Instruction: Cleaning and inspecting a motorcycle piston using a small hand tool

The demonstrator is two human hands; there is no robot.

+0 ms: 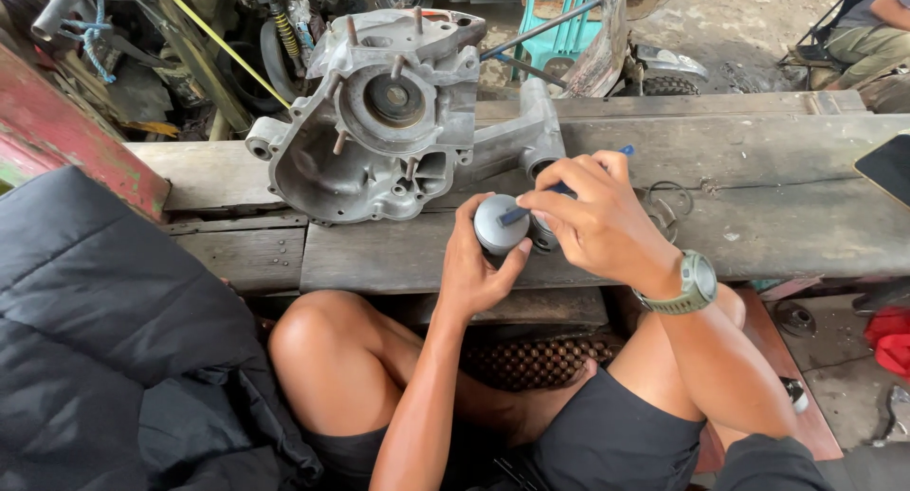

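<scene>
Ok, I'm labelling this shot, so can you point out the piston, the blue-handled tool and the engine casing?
piston (497,221): head view, on its flat grey crown, held in the left hand.
blue-handled tool (513,215): head view, on its dark shaft across the crown.
engine casing (379,131): head view, on the grey housing beside the round bearing seat.

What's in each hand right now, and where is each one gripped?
Left hand holds a grey piston by its side wall. Right hand pinches a thin blue-handled tool along its shaft, tip on the piston crown.
</scene>
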